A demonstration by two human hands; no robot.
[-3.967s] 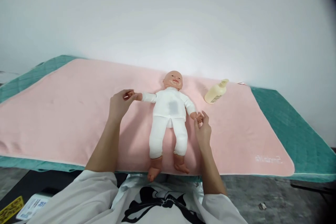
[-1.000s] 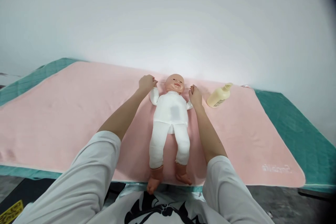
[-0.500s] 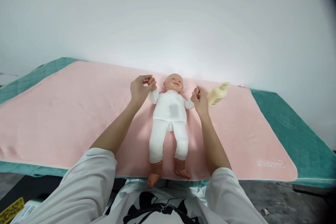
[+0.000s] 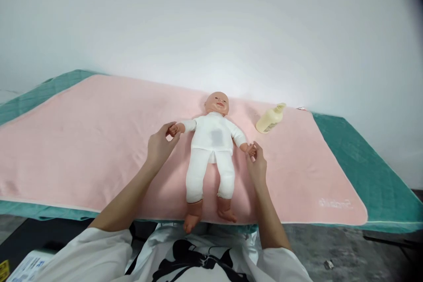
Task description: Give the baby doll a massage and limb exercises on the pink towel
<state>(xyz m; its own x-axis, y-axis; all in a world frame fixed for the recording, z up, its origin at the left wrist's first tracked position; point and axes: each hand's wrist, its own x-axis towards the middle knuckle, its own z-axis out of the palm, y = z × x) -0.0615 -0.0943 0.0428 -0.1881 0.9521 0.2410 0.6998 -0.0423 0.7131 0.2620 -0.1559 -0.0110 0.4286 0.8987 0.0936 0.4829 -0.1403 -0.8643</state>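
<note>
A baby doll (image 4: 213,134) in a white top and white trousers lies on its back on a pink mat (image 4: 99,150), head toward the wall and bare feet at the near edge. My left hand (image 4: 161,143) pinches the doll's hand on the left side between thumb and fingers. On the other side my right hand (image 4: 257,163) has its fingers closed on the doll's other hand. Both doll arms stretch outward and slope down from the shoulders. A grey patch shows on the chest of the top.
A pale yellow pump bottle (image 4: 270,119) stands on the mat, right of the doll's head. Green quilted cloth (image 4: 366,163) shows beyond the mat's ends. A white wall (image 4: 211,26) rises behind. At the lower left is a white box (image 4: 33,266).
Both my hands have come down toward me and outward, holding the doll's hands. Its arms went from raised beside the head to spread low at its sides.
</note>
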